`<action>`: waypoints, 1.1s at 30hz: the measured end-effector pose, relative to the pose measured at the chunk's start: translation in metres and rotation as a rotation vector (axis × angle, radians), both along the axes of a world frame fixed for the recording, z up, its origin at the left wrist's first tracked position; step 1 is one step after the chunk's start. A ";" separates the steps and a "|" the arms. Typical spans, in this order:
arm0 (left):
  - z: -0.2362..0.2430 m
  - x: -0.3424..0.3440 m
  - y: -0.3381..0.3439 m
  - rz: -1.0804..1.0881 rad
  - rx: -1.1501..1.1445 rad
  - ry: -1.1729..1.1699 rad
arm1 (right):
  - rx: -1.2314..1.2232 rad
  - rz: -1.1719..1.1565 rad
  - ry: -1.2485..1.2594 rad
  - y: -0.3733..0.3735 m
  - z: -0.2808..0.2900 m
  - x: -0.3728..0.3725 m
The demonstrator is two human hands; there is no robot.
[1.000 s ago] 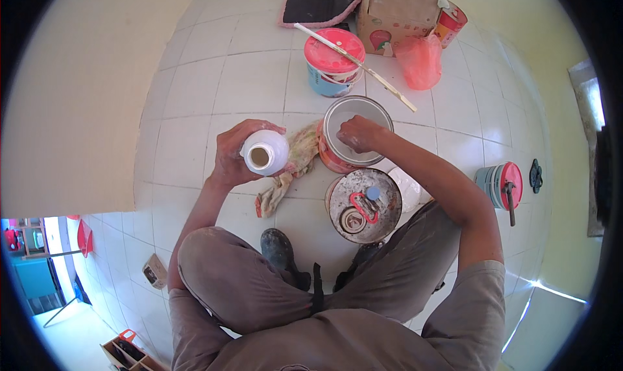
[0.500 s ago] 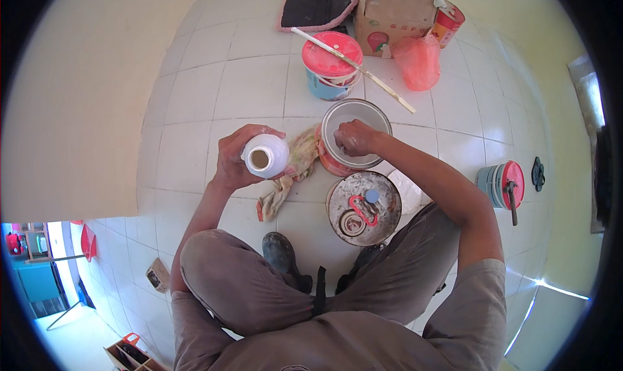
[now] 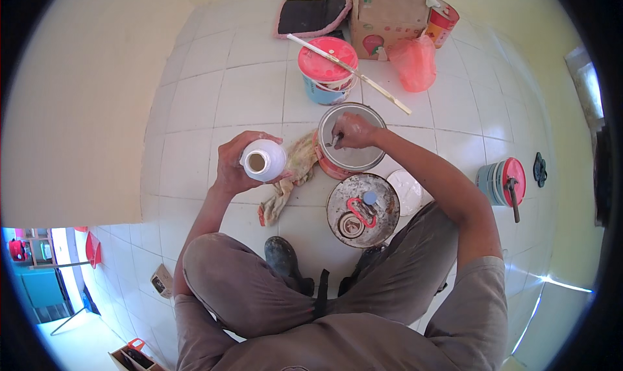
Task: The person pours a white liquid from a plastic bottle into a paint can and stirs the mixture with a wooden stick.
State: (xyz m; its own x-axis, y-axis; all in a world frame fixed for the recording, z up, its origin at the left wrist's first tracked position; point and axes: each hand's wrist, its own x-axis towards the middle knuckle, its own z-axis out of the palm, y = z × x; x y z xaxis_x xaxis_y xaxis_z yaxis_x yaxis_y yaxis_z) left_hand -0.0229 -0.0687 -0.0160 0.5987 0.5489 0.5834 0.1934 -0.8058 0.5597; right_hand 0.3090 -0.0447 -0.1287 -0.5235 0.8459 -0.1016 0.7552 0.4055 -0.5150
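Note:
My left hand (image 3: pixel 232 160) grips an open white plastic bottle (image 3: pixel 266 157), its mouth facing up. Inside the open metal can (image 3: pixel 328 163), which holds a pale grey content (image 3: pixel 363 153), my right hand (image 3: pixel 352 131) is closed on a small dark tool (image 3: pixel 334 139), mostly hidden by my fingers. A stained cloth (image 3: pixel 285 189) lies on the floor beside the can. Closer to me stands a dirty round metal tin (image 3: pixel 344 202) with a blue cap and a red handle on top. A white round lid (image 3: pixel 410 196) lies just right of that tin.
A pink-lidded pail (image 3: pixel 318 88) bears a long stick (image 3: pixel 376 88). Behind are a cardboard box (image 3: pixel 383 20), pink bag (image 3: pixel 415 66), red container (image 3: pixel 442 27) and black mat (image 3: pixel 305 17). Another pail (image 3: pixel 490 183) with a hammer (image 3: pixel 514 202) stands right. A wall (image 3: pixel 78 111) borders the left.
My right hand has shifted slightly upward in the can, and the dark tool in it now shows. My left hand still holds the bottle upright. The whole view has shifted slightly.

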 end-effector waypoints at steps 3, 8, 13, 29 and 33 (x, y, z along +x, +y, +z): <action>0.001 0.007 0.000 0.025 0.021 -0.065 | 0.005 0.006 0.042 0.001 0.009 0.008; -0.001 0.009 0.000 0.008 0.009 -0.108 | 0.041 0.038 0.053 0.001 0.038 0.023; -0.004 0.003 0.002 -0.039 -0.020 -0.026 | 0.185 0.054 -0.205 0.000 0.062 0.033; -0.005 -0.001 0.002 -0.015 -0.027 -0.037 | 0.275 0.334 -0.491 -0.011 0.010 -0.020; -0.004 -0.003 0.003 -0.004 -0.011 -0.017 | 0.289 0.343 -0.458 -0.011 0.008 -0.020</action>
State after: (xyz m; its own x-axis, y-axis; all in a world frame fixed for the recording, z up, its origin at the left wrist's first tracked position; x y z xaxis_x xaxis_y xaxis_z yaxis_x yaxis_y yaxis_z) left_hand -0.0260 -0.0662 -0.0196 0.5908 0.5528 0.5876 0.1802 -0.8004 0.5717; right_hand 0.2894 -0.0558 -0.1204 -0.7271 0.6647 -0.1716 0.6753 0.7375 -0.0048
